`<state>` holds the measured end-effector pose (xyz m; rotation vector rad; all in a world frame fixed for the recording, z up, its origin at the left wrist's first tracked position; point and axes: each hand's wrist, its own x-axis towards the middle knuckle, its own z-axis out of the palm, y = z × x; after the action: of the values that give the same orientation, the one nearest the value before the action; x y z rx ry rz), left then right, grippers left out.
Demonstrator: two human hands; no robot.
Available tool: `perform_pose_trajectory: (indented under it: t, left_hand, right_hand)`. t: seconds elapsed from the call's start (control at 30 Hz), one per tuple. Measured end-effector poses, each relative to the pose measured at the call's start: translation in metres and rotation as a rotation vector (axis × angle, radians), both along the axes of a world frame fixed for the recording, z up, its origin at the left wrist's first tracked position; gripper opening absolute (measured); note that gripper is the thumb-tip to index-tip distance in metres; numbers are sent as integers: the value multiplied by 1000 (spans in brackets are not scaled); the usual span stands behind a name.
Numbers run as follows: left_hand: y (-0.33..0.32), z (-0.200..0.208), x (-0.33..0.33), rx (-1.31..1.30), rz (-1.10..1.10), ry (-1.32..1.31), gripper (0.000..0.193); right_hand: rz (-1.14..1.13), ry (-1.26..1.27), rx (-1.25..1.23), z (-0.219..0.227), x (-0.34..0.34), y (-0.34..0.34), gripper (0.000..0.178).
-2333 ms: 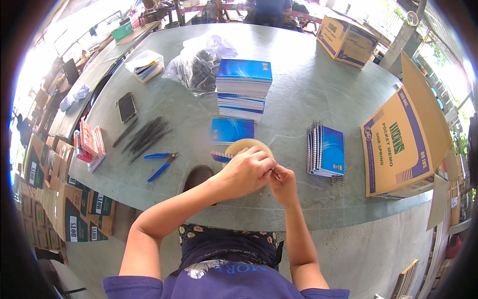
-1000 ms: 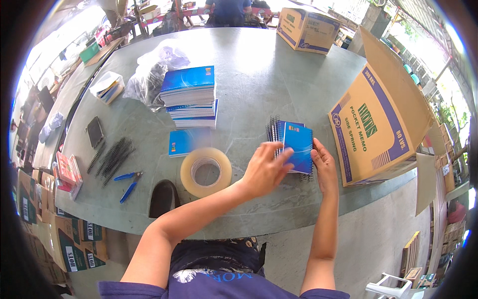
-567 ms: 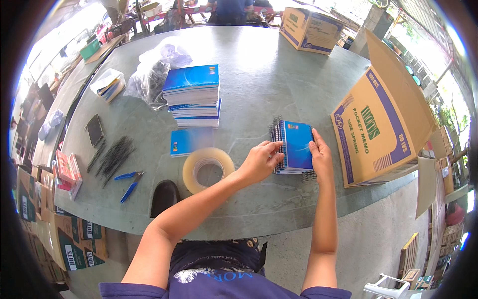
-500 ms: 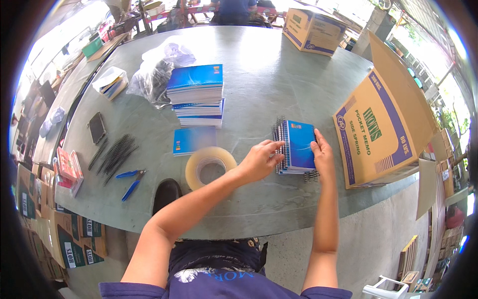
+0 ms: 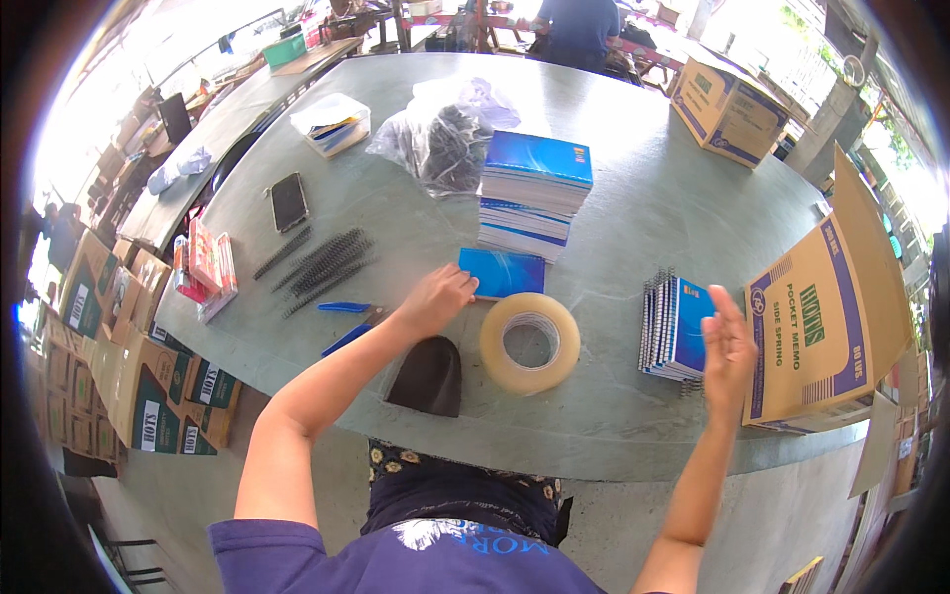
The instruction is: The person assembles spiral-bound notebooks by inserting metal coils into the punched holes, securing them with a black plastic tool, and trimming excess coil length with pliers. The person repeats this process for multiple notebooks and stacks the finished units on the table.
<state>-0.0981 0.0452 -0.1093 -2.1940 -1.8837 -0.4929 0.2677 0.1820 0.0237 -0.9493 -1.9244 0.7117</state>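
My left hand (image 5: 442,299) is closed at the left edge of a flat blue notebook (image 5: 510,272), its fingers pinched on that edge. Just behind it rises a tall stack of blue-covered notebooks (image 5: 536,163) without spirals showing. Off to the right, my right hand (image 5: 730,351) is open with fingers stretched, beside a pile of blue spiral notebooks (image 5: 690,322) with black coils; whether it touches them I cannot tell. A wide roll of clear tape (image 5: 566,346) lies before the flat notebook. Blue-handled cutters (image 5: 348,332) are partly hidden by my left forearm.
An open carton (image 5: 826,307) stands at right, another carton (image 5: 727,109) far right. Loose black coils (image 5: 327,265), a phone (image 5: 289,203), red boxes (image 5: 206,262) and a black rounded piece (image 5: 428,378) lie leftward. Behind are a plastic bag (image 5: 445,139) and a white bin (image 5: 334,129).
My left hand has left the spiral notebooks and moved left to the flat blue notebook. My right hand has let go of the pile and opened. The view has turned left.
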Motion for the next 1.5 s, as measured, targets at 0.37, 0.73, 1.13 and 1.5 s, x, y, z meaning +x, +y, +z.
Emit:
perform_pose_trajectory:
  t: [0.37,0.73,1.13,1.5]
  left_hand:
    - [-63,68,32,263,159,-804,19]
    - [-133,22,-102,-169,788,-136,14]
    - [-124,13,-121,-248,655,92,13]
    - [-102,50,-88,66,547,298,31]
  right_hand:
    - [314,256,-234,-56,-109,-41,57]
    - [443,-226,-72,30,-115,-59,21]
    - [446,-693,162,-16,-165,-68,25]
    - [513,-480,94,-16,-174,-74,22]
